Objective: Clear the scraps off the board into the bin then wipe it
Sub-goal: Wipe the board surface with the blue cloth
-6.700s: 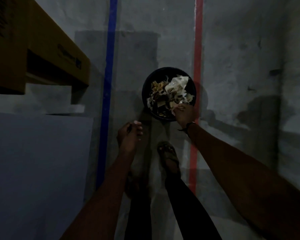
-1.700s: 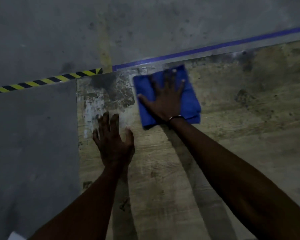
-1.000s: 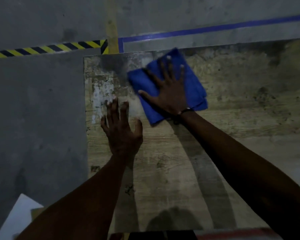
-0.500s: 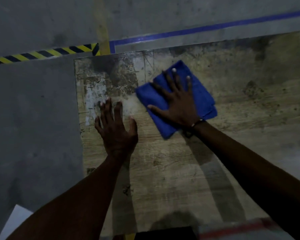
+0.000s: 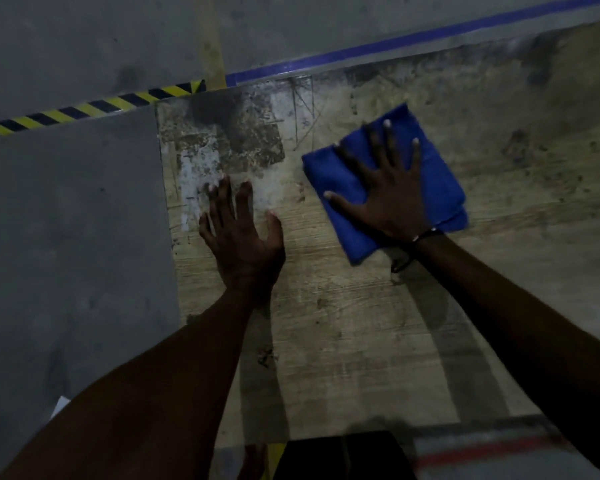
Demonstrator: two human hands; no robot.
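Observation:
A large worn wooden board (image 5: 361, 341) lies flat on the grey floor, stained and scratched near its far left corner. My right hand (image 5: 392, 199) presses flat with spread fingers on a folded blue cloth (image 5: 440, 188) on the board's far middle. My left hand (image 5: 239, 237) rests palm down, fingers apart, on the board near its left edge, holding nothing. A small dark speck of debris (image 5: 265, 356) sits on the board between my forearms. The bin is out of view.
Grey concrete floor (image 5: 73, 254) lies left of the board. Black-and-yellow hazard tape (image 5: 84, 110) and a blue tape line (image 5: 413, 39) run along the floor beyond the board. A red line (image 5: 482, 452) shows at the bottom edge by my dark trouser leg (image 5: 343, 455).
My right hand has slid the blue cloth to the right and slightly toward me across the board. My left hand has stayed planted near the left edge.

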